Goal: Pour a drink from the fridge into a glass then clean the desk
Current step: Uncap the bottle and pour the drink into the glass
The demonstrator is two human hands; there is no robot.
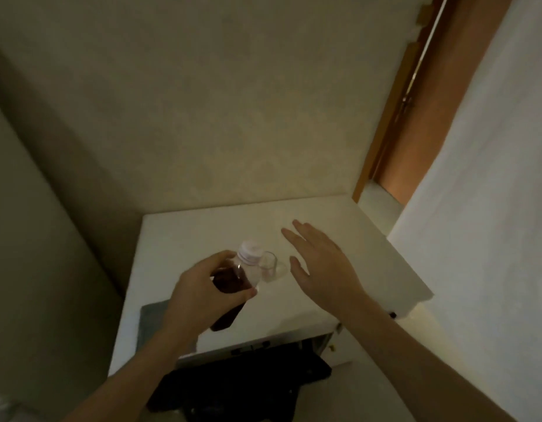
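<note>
Head view: white desk (339, 239) in beige-walled corner.

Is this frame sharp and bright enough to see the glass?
Head view: dim, warm light; left hand and bottle slightly motion-blurred; the clear glass barely separates from the pale desk; wide-angle lens bends the walls.

Dim, yellowish indoor light; whole pic soft w/ slight motion blur, esp. on the left hand (202, 295) and bottle (236, 284). Brightest patches at right: white wall (482, 208) and glow under the desk (324, 214) edge. Left side falls into deep shadow. Wide-angle bend skews wall lines & door frame (394, 123).
</note>
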